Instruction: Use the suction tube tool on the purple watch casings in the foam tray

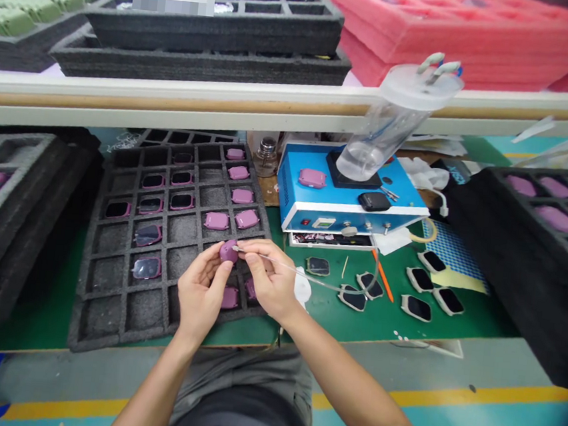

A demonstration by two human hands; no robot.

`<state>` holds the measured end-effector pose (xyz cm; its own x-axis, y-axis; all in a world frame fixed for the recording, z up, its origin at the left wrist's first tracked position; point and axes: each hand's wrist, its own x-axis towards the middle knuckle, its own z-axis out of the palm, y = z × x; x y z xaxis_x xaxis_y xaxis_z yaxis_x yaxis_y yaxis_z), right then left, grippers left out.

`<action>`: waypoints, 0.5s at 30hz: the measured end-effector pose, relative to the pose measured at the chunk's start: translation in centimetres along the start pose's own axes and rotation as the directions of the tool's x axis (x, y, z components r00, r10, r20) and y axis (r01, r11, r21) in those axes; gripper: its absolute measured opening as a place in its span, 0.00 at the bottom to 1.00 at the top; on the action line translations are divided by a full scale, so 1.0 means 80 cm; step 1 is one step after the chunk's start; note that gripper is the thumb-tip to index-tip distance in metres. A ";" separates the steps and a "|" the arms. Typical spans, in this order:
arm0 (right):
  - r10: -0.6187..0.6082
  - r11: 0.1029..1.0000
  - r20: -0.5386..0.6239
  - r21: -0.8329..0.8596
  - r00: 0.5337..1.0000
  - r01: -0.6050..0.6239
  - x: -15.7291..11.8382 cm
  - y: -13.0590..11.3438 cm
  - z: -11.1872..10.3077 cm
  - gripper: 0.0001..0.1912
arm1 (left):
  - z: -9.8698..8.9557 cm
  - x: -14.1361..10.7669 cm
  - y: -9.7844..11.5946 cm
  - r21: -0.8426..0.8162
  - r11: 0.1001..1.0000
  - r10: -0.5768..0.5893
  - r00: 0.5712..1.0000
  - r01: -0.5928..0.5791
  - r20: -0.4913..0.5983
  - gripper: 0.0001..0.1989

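My left hand [202, 293] pinches a purple watch case [229, 251], tilted up above the foam tray. Between the thumb and fingers of my right hand [270, 275] is a thin clear tube [317, 282], its small tip touching or almost touching the case. The tube loops over the green mat to the front of a blue machine [288, 173]. Under my hands lies a black foam tray [97, 319] with purple cases in its right columns and dark-screened purple watches [146, 268] in its left ones.
On the blue machine stand a tilted clear cylinder [371, 141], a purple case [312, 177] and a black case [374, 201]. Several beige-framed watches [416, 307] and an orange stick [383, 276] lie to the right. Foam tray stacks [499, 274] flank the bench; a shelf edge [174, 103] crosses above.
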<state>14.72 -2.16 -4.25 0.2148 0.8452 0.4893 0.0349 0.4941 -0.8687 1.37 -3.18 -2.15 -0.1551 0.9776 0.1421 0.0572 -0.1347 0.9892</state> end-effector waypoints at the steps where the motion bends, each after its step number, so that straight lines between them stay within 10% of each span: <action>1: 0.001 1.000 -0.004 0.002 1.000 -0.001 0.000 0.000 0.000 0.08 | -0.001 -0.001 0.002 0.012 1.000 -0.001 1.000 0.001 0.004 0.22; 6: 0.006 0.999 -0.068 0.050 0.998 -0.003 -0.009 0.003 -0.005 0.07 | -0.016 0.023 0.020 0.258 0.952 0.136 0.982 -0.166 0.131 0.18; 9: 0.036 0.996 -0.127 0.081 0.991 -0.026 -0.015 0.005 -0.006 0.07 | -0.017 0.084 0.036 0.535 0.765 0.252 0.931 -0.359 0.264 0.18; 12: 0.064 0.995 -0.126 0.088 0.990 -0.053 -0.017 0.004 -0.004 0.08 | -0.006 0.159 0.045 0.766 0.486 0.121 0.901 -0.420 0.417 0.20; 15: 0.078 0.995 -0.125 0.069 0.989 -0.070 -0.018 0.001 -0.002 0.09 | 0.001 0.204 0.043 0.792 0.444 0.017 0.888 -0.419 0.460 0.18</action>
<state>14.53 -3.41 -5.03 0.3375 0.8491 0.4065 -0.0474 0.4466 -0.8935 -0.89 12.29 3.58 0.3164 0.9401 0.1268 0.8718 -0.3409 0.3517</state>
